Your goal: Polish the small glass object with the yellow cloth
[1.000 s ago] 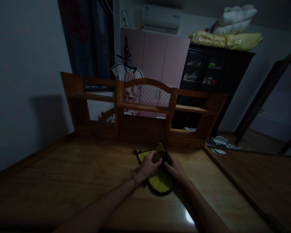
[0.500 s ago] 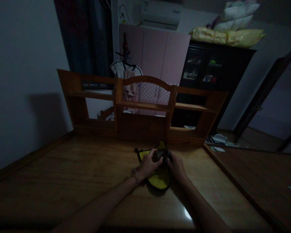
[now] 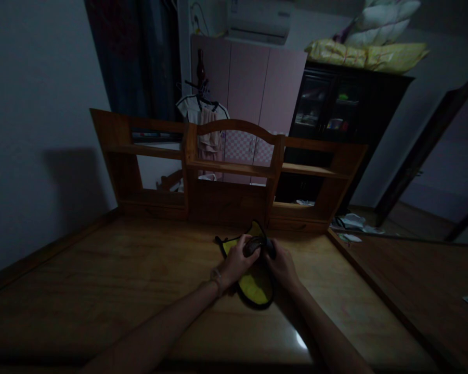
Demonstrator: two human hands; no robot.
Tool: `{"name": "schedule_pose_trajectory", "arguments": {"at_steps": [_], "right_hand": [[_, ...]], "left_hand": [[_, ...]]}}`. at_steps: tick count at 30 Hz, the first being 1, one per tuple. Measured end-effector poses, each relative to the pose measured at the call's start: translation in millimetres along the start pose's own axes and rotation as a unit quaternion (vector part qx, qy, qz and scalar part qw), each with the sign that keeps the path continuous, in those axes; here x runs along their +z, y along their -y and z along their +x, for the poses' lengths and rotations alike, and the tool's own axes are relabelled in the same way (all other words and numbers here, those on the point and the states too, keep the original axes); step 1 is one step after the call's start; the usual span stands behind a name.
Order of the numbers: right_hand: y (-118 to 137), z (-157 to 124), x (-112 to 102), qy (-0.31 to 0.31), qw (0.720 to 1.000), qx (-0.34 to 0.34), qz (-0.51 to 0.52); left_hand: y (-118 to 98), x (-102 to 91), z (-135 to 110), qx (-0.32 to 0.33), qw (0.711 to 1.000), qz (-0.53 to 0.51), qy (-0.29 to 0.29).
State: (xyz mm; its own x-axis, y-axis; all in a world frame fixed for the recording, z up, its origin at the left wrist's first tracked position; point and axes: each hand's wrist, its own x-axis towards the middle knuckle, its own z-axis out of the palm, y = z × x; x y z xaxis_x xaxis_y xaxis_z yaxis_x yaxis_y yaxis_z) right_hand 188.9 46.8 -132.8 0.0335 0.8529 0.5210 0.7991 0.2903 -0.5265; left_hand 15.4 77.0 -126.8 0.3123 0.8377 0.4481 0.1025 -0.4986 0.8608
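Observation:
A yellow cloth (image 3: 254, 288) with a dark edge, probably grey on its other side, hangs and spreads beneath both hands, over the wooden desk top. Wrapped around a small dark, glossy, rounded object (image 3: 252, 244) is my left hand (image 3: 236, 262); the dim light hides what kind it is. My right hand (image 3: 281, 264) is closed on a bunched dark part of the cloth and presses it against the object's right side. The fingertips of both hands nearly meet there. A band circles my left wrist.
The wooden desk (image 3: 140, 275) carries a low shelf unit (image 3: 234, 169) along its back edge. A wall (image 3: 42, 119) borders it on the left. Beyond stand a pink wardrobe (image 3: 247, 78), a dark cabinet (image 3: 359, 114) and hanging clothes (image 3: 208, 124).
My hands stay together on the dark object. The right hand and the bunched cloth have shifted slightly against it, and the cloth's upper corner has moved a little left.

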Motion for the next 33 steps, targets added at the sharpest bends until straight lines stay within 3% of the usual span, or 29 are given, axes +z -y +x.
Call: {"name": "schedule_pose_trajectory", "arguments": {"at_steps": [17, 23, 33], "right_hand": [[-2.1, 0.0, 2.8, 0.031, 0.994, -0.072, 0.072], [-0.2, 0.7, 0.4, 0.037, 0.995, -0.054, 0.077], [-0.8, -0.1, -0.1, 0.01, 1.0, 0.006, -0.005]], "left_hand": [[-1.1, 1.9, -0.8, 0.006, 1.0, 0.011, -0.005], [0.6, 1.5, -1.0, 0.007, 1.0, 0.027, -0.005], [-1.3, -0.1, -0.7, -0.002, 1.0, 0.027, 0.005]]}}
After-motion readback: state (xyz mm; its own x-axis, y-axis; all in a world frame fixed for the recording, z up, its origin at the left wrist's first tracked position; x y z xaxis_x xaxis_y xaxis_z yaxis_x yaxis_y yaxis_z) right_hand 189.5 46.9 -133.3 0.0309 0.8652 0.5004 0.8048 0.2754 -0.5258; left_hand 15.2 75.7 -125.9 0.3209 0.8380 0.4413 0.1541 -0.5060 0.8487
